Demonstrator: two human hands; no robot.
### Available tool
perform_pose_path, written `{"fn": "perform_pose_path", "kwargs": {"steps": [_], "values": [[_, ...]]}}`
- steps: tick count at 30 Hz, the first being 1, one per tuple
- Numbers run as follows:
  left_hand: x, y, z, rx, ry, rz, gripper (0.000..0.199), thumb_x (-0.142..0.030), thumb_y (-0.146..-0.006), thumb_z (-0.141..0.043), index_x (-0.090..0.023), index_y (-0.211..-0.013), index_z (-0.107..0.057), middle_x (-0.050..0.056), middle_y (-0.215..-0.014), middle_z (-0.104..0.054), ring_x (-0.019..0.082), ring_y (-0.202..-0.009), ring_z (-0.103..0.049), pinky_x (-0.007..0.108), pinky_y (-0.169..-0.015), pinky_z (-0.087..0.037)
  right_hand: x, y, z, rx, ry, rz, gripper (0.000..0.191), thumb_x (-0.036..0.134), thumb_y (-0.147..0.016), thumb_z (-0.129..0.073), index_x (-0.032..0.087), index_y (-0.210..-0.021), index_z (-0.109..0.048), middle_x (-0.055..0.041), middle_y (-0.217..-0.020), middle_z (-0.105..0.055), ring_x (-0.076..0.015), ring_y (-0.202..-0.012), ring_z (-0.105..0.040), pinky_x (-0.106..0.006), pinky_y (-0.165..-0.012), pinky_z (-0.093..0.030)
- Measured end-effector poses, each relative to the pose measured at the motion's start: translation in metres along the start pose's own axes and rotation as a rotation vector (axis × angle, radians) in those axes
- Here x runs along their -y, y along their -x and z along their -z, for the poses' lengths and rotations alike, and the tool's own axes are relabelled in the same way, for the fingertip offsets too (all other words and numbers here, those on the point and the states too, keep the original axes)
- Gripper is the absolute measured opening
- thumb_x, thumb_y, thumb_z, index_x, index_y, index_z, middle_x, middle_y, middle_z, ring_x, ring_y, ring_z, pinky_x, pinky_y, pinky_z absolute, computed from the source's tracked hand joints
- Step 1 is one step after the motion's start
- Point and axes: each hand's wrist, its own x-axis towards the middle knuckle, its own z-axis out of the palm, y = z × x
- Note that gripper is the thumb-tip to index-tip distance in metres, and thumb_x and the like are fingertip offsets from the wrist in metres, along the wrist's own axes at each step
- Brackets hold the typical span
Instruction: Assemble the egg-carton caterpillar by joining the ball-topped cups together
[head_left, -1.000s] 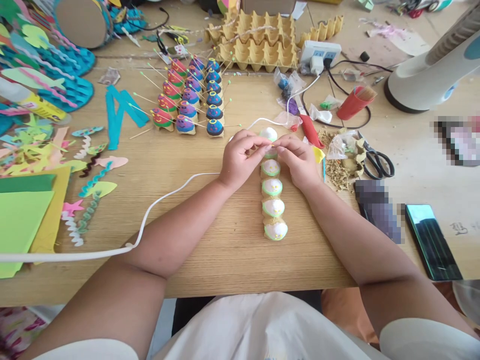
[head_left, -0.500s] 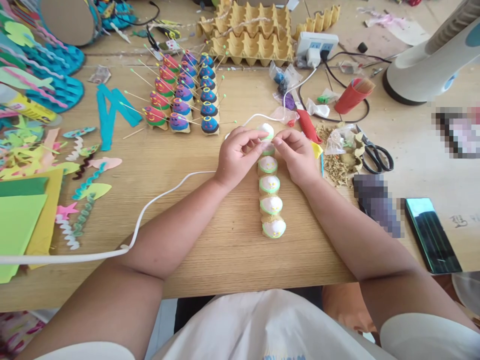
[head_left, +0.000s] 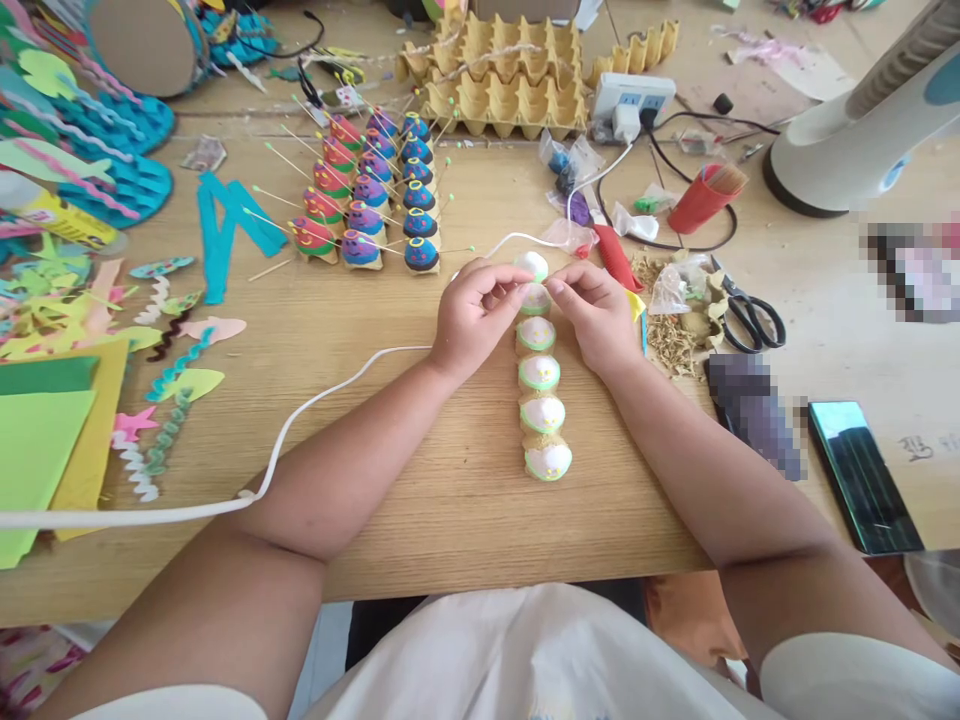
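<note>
A strip of egg-carton cups with white domes and green rims (head_left: 541, 373) runs front to back on the wooden table, small yellow marks on several domes. Over its far end, my left hand (head_left: 480, 312) has thumb and fingertips pinched together. Facing it from the right, my right hand (head_left: 592, 308) is also pinched, its fingertips close to those of the left. Whatever lies between the fingertips is too small to make out. The farthest white dome (head_left: 531, 265) shows just behind the fingers.
Painted egg-carton rows with thin sticks (head_left: 364, 190) stand back left. A white cable (head_left: 300, 400) crosses my left forearm. Scissors (head_left: 754, 315), a red cup of sticks (head_left: 705, 200), a power strip (head_left: 634, 97) and a phone (head_left: 862, 475) lie to the right.
The camera view has shifted very slightly. Both hands stay pinched at the same spot over the strip's far end.
</note>
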Motion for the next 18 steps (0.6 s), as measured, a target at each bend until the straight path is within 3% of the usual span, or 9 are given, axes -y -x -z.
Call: {"fn": "perform_pose_path", "kwargs": {"steps": [8,18], "values": [[-0.0039,-0.0013,-0.0002,0.035,0.023,-0.013,0.027,-0.044,-0.109,-0.071,-0.021,-0.107,-0.085,0.004,-0.097,-0.082,0.014,-0.081,-0.069,0.027,-0.074,-0.054,0.0082,0.0013,0.0013,0.03,0.071,0.022,0.064,0.084,-0.087,-0.078,0.022,-0.075,-0.07,0.0003,-0.081,-0.066,-0.014,-0.079,-0.058,-0.031,-0.076,-0.05],[-0.0023,-0.0009,0.0013,0.034,0.003,0.045,0.027,-0.046,-0.109,-0.071,-0.022,-0.109,-0.085,0.004,-0.098,-0.081,0.015,-0.085,-0.069,0.027,-0.08,-0.057,0.0043,0.0003,0.0004,0.009,-0.061,-0.065,0.058,0.079,-0.078,-0.089,0.024,-0.083,-0.074,0.0025,-0.079,-0.064,-0.0127,-0.075,-0.056,-0.03,-0.074,-0.05]]}}
